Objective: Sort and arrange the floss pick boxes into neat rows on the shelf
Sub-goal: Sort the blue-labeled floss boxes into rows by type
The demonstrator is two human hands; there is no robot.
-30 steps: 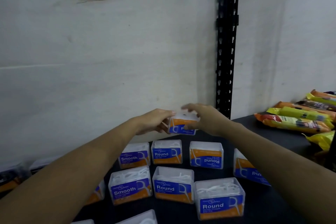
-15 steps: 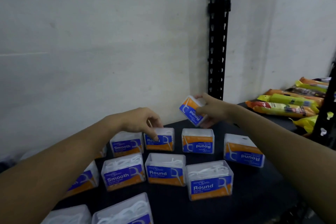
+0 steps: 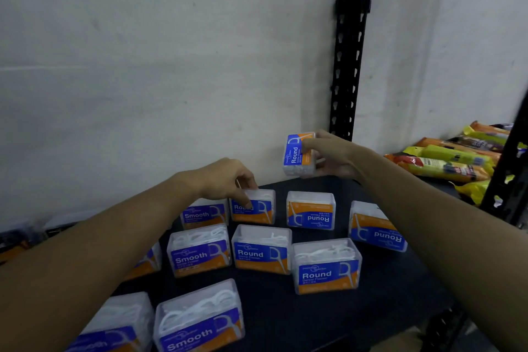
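- Clear floss boxes with blue-orange labels stand on the dark shelf (image 3: 385, 308) in loose rows.
- Held box (image 3: 298, 155), turned on end, is aloft at 12 o'clock.
- Two boxes (image 3: 311, 211) (image 3: 375, 227) at 2 o'clock stand upside down.

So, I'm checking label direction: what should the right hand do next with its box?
Probably turn the held box upright and set it down: the right hand holds it sideways above the shelf.

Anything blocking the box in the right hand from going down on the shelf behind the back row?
Nothing visible. The right hand holds the box on end, above bare shelf between the wall and the back row. The left hand is off to the left, on another box.
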